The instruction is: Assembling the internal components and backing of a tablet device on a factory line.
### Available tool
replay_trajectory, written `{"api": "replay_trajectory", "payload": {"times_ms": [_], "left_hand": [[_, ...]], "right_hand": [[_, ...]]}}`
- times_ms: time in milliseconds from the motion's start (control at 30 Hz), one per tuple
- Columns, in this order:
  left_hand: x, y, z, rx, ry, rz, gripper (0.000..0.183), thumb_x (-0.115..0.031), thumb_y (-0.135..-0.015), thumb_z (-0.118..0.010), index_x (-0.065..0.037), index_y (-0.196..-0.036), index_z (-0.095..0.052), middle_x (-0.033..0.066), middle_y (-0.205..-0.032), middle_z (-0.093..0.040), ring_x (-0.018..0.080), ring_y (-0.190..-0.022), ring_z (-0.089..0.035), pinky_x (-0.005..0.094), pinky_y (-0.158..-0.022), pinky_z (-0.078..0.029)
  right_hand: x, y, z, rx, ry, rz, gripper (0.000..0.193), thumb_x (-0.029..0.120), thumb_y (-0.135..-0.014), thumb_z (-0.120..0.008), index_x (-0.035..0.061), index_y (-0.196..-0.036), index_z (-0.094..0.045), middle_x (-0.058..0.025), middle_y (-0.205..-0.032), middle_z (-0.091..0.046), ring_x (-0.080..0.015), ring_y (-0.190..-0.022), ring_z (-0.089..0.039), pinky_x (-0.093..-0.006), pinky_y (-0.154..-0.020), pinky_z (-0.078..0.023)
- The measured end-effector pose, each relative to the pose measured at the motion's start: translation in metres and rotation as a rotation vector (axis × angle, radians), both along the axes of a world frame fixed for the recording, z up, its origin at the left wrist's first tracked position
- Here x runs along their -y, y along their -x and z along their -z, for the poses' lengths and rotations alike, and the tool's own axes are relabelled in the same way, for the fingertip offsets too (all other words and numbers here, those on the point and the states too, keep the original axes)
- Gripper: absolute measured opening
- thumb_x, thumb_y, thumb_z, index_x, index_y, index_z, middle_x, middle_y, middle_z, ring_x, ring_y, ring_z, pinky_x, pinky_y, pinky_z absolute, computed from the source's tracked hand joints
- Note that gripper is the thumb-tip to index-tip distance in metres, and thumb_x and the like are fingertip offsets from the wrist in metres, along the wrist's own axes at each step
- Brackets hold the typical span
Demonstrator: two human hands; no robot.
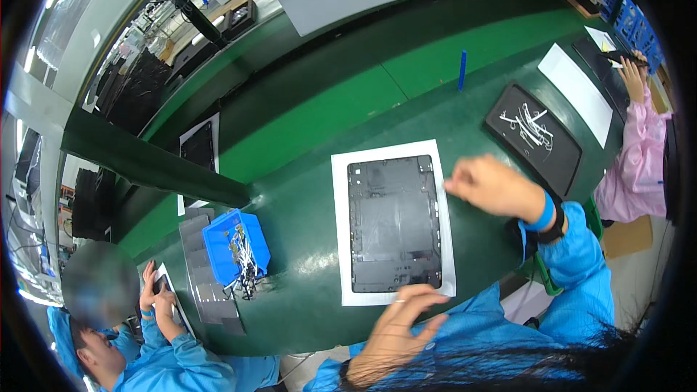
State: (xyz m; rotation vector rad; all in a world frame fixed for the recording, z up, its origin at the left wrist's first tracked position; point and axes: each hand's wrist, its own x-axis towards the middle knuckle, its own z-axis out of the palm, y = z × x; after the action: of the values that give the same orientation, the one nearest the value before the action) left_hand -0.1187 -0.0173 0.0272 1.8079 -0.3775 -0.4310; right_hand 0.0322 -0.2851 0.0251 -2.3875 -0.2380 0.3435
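Note:
A black tablet back housing point(390, 226) lies on a white sheet point(341, 276) on the green table in front of me. My left hand point(396, 334) is at the housing's lower edge, fingers apart, with nothing seen in it; whether the fingertips touch the edge I cannot tell. Just beyond the upper right side of the sheet hovers my right hand point(494, 185), its thumb and fingers drawn together. Anything between those fingertips is too small to make out. A blue strap and a black band circle the right wrist.
Right of the sheet sits a black tray point(534, 138) of thin white strips. A blue bin point(236, 247) of small cable parts stands left, beside dark panels point(210, 290). A blue pen point(462, 71) stands farther back. Co-workers' hands work at far left point(160, 294) and far right point(634, 76).

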Motion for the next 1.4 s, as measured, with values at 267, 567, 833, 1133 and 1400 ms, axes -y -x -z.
{"api": "replay_trajectory", "payload": {"times_ms": [267, 567, 833, 1133, 1400], "left_hand": [[-0.063, -0.018, 0.016, 0.198, -0.616, -0.264, 0.065, -0.018, -0.092, -0.08, 0.004, -0.144, -0.047, 0.0245, -0.129, -0.05, 0.0344, -0.103, -0.062, 0.0425, -0.09, -0.054], [-0.078, -0.044, -0.023, 0.052, -0.541, -0.136, 0.047, -0.02, -0.096, -0.077, -0.001, -0.135, -0.061, 0.0208, -0.123, -0.064, 0.0313, -0.106, -0.069, 0.0407, -0.09, -0.056], [-0.233, -0.135, 0.025, 0.2, -1.26, -0.555, 0.029, -0.03, -0.094, -0.075, -0.005, -0.106, -0.067, 0.0199, -0.102, -0.071, 0.0421, -0.096, -0.07, 0.0521, -0.079, -0.055], [-0.237, -0.131, -0.016, 0.229, -1.046, -0.729, 0.026, -0.028, -0.087, -0.083, -0.003, -0.091, -0.076, 0.0175, -0.085, -0.076, 0.0372, -0.082, -0.074, 0.0461, -0.074, -0.057], [-0.224, -0.116, -0.052, 0.466, -0.885, -0.948, 0.021, -0.015, -0.104, -0.067, 0.005, -0.099, -0.063, 0.0156, -0.077, -0.072, 0.0214, -0.07, -0.07, 0.0322, -0.062, -0.051]], "right_hand": [[-0.018, 0.033, 0.001, -0.262, 0.01, -0.026, 0.046, 0.043, -0.1, -0.068, 0.0, -0.087, -0.076, -0.022, -0.073, -0.07, -0.038, -0.066, -0.069, -0.046, -0.065, -0.053], [-0.004, 0.024, 0.014, -0.112, -0.088, 0.003, 0.028, 0.024, -0.096, -0.075, -0.0019, -0.086, -0.073, -0.0158, -0.068, -0.07, -0.0245, -0.06, -0.067, -0.0379, -0.059, -0.05], [0.029, 0.019, -0.043, -0.005, -0.147, 0.079, 0.024, 0.023, -0.099, -0.071, -0.0003, -0.096, -0.072, -0.0022, -0.069, -0.066, -0.0088, -0.059, -0.059, -0.0271, -0.056, -0.046], [0.073, 0.079, -0.084, 0.391, -0.692, 0.135, 0.038, 0.037, -0.098, -0.069, 0.0029, -0.082, -0.064, 0.0028, -0.06, -0.056, -0.006, -0.043, -0.045, -0.0231, -0.042, -0.029], [-0.024, 0.045, -0.087, 0.022, -0.006, -0.917, 0.038, 0.042, -0.104, -0.064, 0.004, -0.105, -0.063, -0.013, -0.074, -0.067, -0.0289, -0.065, -0.071, -0.04, -0.057, -0.056]]}}
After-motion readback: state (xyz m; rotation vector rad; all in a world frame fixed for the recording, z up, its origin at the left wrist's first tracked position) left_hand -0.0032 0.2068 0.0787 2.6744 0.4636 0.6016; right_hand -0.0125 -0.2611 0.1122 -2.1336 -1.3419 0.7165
